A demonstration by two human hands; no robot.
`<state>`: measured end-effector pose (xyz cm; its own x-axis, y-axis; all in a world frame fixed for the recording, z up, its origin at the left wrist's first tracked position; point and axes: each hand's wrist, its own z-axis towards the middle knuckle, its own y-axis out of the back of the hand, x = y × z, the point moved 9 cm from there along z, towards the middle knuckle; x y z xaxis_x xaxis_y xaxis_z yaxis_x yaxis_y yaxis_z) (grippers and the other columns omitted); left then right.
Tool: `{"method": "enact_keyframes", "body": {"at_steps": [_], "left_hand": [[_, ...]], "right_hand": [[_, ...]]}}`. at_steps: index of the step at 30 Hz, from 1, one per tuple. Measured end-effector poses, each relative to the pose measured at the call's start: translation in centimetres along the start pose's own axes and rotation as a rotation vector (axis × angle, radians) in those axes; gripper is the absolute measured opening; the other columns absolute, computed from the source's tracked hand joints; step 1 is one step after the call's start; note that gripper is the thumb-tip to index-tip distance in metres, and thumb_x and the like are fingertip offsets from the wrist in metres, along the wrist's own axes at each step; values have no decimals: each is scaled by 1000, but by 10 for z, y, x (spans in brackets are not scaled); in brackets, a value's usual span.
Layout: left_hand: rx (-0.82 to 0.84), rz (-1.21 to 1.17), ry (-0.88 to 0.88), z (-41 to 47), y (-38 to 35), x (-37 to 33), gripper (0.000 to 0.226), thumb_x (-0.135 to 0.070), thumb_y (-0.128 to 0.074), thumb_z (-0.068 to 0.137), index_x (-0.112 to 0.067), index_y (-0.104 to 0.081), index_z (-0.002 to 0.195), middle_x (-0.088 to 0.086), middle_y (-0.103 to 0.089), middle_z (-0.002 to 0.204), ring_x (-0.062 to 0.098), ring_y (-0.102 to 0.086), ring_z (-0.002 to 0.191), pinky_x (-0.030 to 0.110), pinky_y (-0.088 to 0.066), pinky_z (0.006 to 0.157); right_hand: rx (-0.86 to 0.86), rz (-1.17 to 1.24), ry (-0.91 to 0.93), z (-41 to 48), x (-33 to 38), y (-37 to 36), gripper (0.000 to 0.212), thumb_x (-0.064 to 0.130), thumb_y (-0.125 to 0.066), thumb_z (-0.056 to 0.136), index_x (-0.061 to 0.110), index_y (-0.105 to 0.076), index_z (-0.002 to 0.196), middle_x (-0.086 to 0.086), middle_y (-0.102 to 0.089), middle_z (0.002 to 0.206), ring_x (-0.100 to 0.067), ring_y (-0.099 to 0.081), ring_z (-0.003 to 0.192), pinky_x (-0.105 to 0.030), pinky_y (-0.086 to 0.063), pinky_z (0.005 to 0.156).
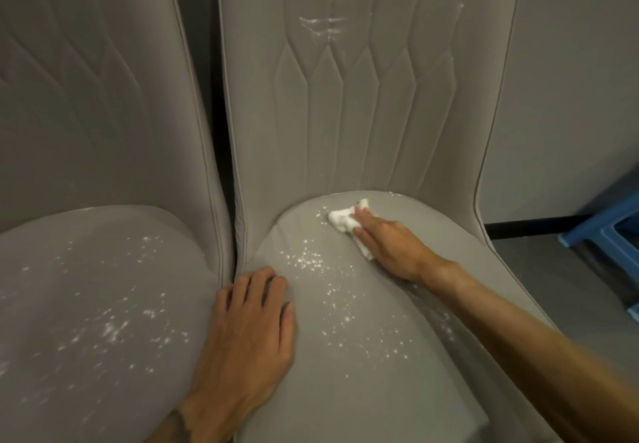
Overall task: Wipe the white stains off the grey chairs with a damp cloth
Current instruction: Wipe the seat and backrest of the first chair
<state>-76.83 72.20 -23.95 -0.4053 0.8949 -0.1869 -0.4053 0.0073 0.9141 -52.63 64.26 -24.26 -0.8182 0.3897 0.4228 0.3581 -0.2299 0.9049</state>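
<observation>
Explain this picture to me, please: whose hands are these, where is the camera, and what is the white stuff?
There is no machine here: a person is cleaning, and one wide-angle camera worn on their head looks forward and down, so you see their own arms. Two grey chairs stand side by side. The left hand rests flat on the left edge of the right chair's seat, holding nothing. The right hand presses a crumpled white cloth against the back of that seat with straight fingers. White specks dot the seat between the hands, the left chair's seat is speckled too, and white streaks mark the right chair's backrest. A blue object at the right edge is cut off; I cannot tell what it is.
</observation>
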Motion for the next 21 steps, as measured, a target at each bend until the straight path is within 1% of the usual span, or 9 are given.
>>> {"method": "enact_keyframes", "body": {"at_steps": [2,7,8,10,12,14,17,18,21], "left_hand": [[-4,-3,0,0,0,0,22,-35,-46,96,-27,-54,116,-5,-54,126,23,-52,111,42,-40,93],[-3,-20,8,1,0,0,20,-35,-46,97,-28,-51,114,-6,-52,124,21,-51,111,40,-38,92],[-4,-24,9,1,1,0,19,-35,-46,96,-28,-51,114,-6,-52,124,21,-51,110,40,-39,92],[-7,-31,12,0,2,1,19,-35,-47,96,-28,-51,113,-6,-53,124,21,-51,110,40,-40,92],[-6,-31,15,0,1,1,18,-36,-46,96,-28,-51,112,-6,-53,124,21,-51,110,40,-39,91],[4,-32,18,0,0,2,18,-37,-45,97,-29,-50,112,-7,-52,124,20,-51,110,39,-39,91],[3,-36,21,1,1,2,17,-37,-46,98,-30,-50,112,-8,-51,124,19,-50,110,39,-39,91],[2,-36,19,2,0,2,16,-36,-48,97,-29,-50,112,-8,-51,124,19,-50,110,38,-38,91],[-3,-39,24,2,0,3,16,-35,-50,96,-29,-50,111,-8,-52,123,19,-50,109,38,-37,90]], "right_hand": [[49,-4,98,-8,9,-2,50,53,-27,105,35,-25,152,7,-34,158,-13,-35,142,-18,-26,112],[-42,-2,-50,24,-17,15,45,45,-32,105,30,-38,147,2,-46,151,-25,-46,136,-33,-37,111],[-68,12,-32,28,-6,9,42,46,-32,106,34,-38,145,7,-45,151,-23,-45,136,-28,-37,110],[-70,41,127,25,29,-11,36,50,-31,106,50,-34,141,35,-35,148,-5,-38,136,-5,-28,105],[-15,64,229,17,46,-20,36,56,-28,105,55,-33,140,49,-32,140,15,-33,133,2,-23,103],[-2,64,230,22,39,-12,38,57,-29,104,48,-37,141,44,-38,139,20,-35,130,1,-22,103],[-45,44,129,47,24,0,38,48,-33,105,39,-42,140,14,-51,145,-11,-47,133,-13,-32,104],[-49,42,116,51,28,-3,34,46,-34,105,41,-40,139,10,-52,144,-16,-47,134,-17,-34,103],[-21,48,231,37,59,-20,32,50,-33,105,48,-37,137,26,-44,144,-2,-45,130,1,-25,95]]}}
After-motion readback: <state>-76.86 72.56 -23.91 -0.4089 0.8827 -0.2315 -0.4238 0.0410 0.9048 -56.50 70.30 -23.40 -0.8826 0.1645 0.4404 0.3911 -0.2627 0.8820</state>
